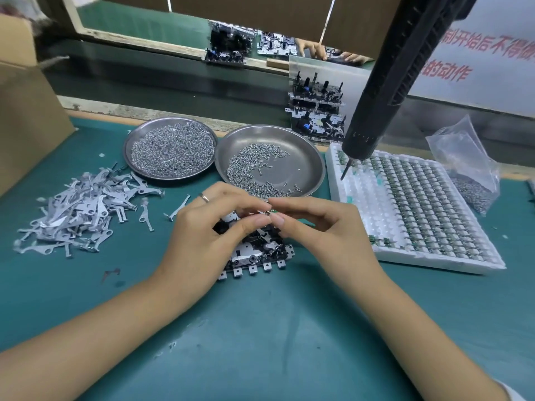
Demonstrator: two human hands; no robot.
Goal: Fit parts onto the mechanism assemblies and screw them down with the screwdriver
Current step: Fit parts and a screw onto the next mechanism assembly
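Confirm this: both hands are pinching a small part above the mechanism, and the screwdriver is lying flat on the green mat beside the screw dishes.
Not quite. The head view shows the screwdriver hanging in the air, tip down over the white tray, not lying on the mat. The rest holds: the left hand and right hand pinch a small part above the mechanism.

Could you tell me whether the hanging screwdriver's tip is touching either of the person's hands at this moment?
Apart. The head view shows the screwdriver hanging free, its tip over the white tray, with clear space down to the left hand and right hand.

A green mat covers the surface [260, 328]. A brown cardboard box [26, 117] stands left. Behind, a white sign [477, 62] shows red writing.
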